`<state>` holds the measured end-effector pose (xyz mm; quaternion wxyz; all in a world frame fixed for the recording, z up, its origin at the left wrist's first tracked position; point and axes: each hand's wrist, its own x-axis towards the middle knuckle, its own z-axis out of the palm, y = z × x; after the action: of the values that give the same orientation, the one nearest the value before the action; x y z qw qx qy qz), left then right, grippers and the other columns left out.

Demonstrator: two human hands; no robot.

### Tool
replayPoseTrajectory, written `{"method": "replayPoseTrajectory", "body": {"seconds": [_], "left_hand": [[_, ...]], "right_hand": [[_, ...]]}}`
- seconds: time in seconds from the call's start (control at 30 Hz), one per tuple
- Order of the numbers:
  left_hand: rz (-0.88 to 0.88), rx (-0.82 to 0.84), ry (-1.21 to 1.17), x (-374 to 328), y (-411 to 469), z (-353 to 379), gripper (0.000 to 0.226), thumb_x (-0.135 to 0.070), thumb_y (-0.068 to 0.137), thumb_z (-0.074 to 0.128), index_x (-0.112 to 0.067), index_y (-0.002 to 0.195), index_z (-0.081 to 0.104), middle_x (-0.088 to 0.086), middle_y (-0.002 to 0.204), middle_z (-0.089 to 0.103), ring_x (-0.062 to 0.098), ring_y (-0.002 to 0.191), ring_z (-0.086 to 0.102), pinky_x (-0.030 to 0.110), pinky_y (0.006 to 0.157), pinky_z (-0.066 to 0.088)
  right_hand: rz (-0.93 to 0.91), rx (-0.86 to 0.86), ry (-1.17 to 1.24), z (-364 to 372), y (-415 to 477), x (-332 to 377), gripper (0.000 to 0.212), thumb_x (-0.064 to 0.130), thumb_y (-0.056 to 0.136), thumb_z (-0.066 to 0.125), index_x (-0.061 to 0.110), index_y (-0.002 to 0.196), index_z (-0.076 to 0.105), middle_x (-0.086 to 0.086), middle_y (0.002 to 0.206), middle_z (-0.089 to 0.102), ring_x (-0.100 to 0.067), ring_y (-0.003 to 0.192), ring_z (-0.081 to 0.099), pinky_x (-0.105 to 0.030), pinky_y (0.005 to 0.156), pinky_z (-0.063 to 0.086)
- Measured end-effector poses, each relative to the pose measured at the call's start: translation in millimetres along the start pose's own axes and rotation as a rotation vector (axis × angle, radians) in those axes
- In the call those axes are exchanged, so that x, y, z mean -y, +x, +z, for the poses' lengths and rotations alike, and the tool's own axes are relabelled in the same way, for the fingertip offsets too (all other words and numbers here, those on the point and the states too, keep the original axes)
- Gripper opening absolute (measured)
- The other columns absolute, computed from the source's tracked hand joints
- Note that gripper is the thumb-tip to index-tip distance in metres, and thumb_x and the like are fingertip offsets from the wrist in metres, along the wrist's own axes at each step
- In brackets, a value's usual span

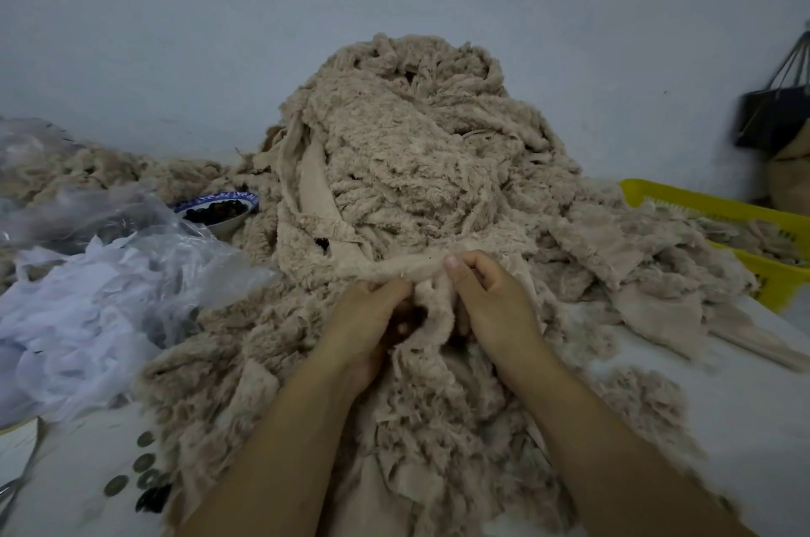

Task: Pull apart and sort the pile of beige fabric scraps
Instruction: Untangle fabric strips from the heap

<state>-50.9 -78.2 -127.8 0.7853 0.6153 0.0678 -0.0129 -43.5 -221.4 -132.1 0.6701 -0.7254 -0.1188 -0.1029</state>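
Note:
A tall pile of beige fleecy fabric scraps [416, 150] rises at the middle of the table against the wall and spills toward me. At its foot, my left hand [364, 326] and my right hand [491, 300] sit side by side, both closed on one beige fabric strip [431, 304] that loops between them. The strip runs left along the pile's base under my left fingertips. My right thumb presses on its top edge. More loose scraps lie flat under and around my forearms.
A yellow plastic basket [683, 197] with scraps stands at the right. Clear plastic bags [87, 282] lie at the left, with a blue-rimmed bowl [219, 207] of dark bits behind them. Several coins [142, 466] lie front left. A dark bag [771, 115] hangs far right.

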Motion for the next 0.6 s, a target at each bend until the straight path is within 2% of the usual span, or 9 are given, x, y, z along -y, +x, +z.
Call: {"method": "replayPoseTrajectory", "body": {"seconds": [0.07, 0.13, 0.17, 0.23, 0.27, 0.37, 0.4, 0.5, 0.6], "left_hand": [[-0.048, 0.002, -0.126, -3.1, 1.7, -1.3, 0.039, 0.001, 0.092, 0.052, -0.009, 0.056, 0.063, 0.005, 0.053, 0.057, 0.01, 0.037, 0.051, 0.019, 0.035, 0.039], [-0.077, 0.067, -0.269, -7.2, 0.9, -1.2, 0.018, -0.005, 0.095, 0.053, -0.003, 0.079, 0.062, 0.007, 0.064, 0.061, 0.01, 0.044, 0.058, 0.019, 0.04, 0.048], [-0.08, 0.133, -0.316, -9.4, -0.9, -0.8, 0.017, -0.016, 0.096, 0.057, -0.001, 0.092, 0.064, 0.008, 0.071, 0.064, 0.012, 0.054, 0.063, 0.021, 0.05, 0.054], [-0.06, 0.23, -0.198, -7.9, -4.6, -1.2, 0.053, -0.046, 0.087, 0.063, 0.0, 0.115, 0.067, 0.011, 0.089, 0.071, 0.02, 0.078, 0.07, 0.027, 0.074, 0.059], [-0.035, 0.259, -0.081, -5.5, -7.3, 0.5, 0.061, -0.051, 0.081, 0.065, -0.002, 0.118, 0.068, 0.011, 0.099, 0.074, 0.022, 0.088, 0.072, 0.029, 0.079, 0.059], [0.037, 0.267, 0.183, 4.0, -10.4, 7.0, 0.033, -0.032, 0.087, 0.072, -0.01, 0.111, 0.072, 0.008, 0.103, 0.077, 0.019, 0.095, 0.074, 0.025, 0.074, 0.058], [0.039, 0.22, 0.194, 4.0, -9.6, 8.5, 0.024, -0.026, 0.091, 0.071, -0.011, 0.109, 0.072, 0.008, 0.101, 0.078, 0.02, 0.094, 0.074, 0.027, 0.074, 0.058], [-0.018, 0.085, -0.008, 1.2, -1.0, 2.2, 0.012, -0.015, 0.094, 0.066, -0.008, 0.103, 0.071, 0.011, 0.093, 0.077, 0.021, 0.078, 0.074, 0.028, 0.065, 0.059], [-0.043, 0.044, -0.225, -3.8, 3.0, -5.4, 0.009, -0.01, 0.097, 0.06, -0.009, 0.095, 0.068, 0.005, 0.077, 0.073, 0.011, 0.063, 0.07, 0.021, 0.052, 0.056]], "right_hand": [[0.018, -0.007, 0.054, -0.9, -0.2, 0.5, 0.024, 0.039, 0.1, 0.055, 0.035, 0.08, 0.068, 0.008, 0.043, 0.049, -0.005, 0.036, 0.043, -0.016, 0.037, 0.035], [0.028, -0.018, 0.091, -1.7, -0.2, 0.1, 0.024, 0.04, 0.099, 0.056, 0.042, 0.08, 0.07, 0.005, 0.041, 0.048, -0.007, 0.034, 0.042, -0.017, 0.036, 0.034], [0.031, -0.035, 0.097, -2.0, -0.3, 0.0, 0.021, 0.041, 0.098, 0.057, 0.042, 0.082, 0.071, 0.004, 0.042, 0.049, -0.008, 0.035, 0.043, -0.017, 0.036, 0.034], [0.01, -0.08, 0.083, -2.4, -0.2, 0.3, 0.017, 0.041, 0.097, 0.06, 0.04, 0.086, 0.072, 0.006, 0.046, 0.055, -0.006, 0.038, 0.048, -0.017, 0.038, 0.038], [-0.013, -0.096, 0.075, -2.1, 0.0, 0.5, 0.017, 0.039, 0.097, 0.061, 0.042, 0.084, 0.072, 0.009, 0.051, 0.061, -0.005, 0.041, 0.053, -0.016, 0.041, 0.041], [-0.057, -0.113, 0.078, -1.4, 0.9, -0.1, 0.022, 0.035, 0.097, 0.063, 0.046, 0.08, 0.071, 0.02, 0.072, 0.072, 0.005, 0.065, 0.066, -0.007, 0.056, 0.047], [-0.055, -0.109, 0.069, -1.4, 1.2, -0.7, 0.02, 0.035, 0.097, 0.062, 0.045, 0.082, 0.07, 0.019, 0.066, 0.07, 0.003, 0.059, 0.063, -0.008, 0.053, 0.046], [-0.025, -0.086, -0.013, -3.7, 2.6, -4.5, 0.018, 0.036, 0.102, 0.053, 0.037, 0.091, 0.068, 0.007, 0.048, 0.056, -0.005, 0.037, 0.046, -0.016, 0.039, 0.038], [0.018, -0.009, -0.089, -4.7, 2.7, -7.4, 0.022, 0.045, 0.103, 0.045, 0.044, 0.091, 0.064, 0.011, 0.054, 0.062, 0.0, 0.042, 0.052, -0.012, 0.042, 0.04]]}}
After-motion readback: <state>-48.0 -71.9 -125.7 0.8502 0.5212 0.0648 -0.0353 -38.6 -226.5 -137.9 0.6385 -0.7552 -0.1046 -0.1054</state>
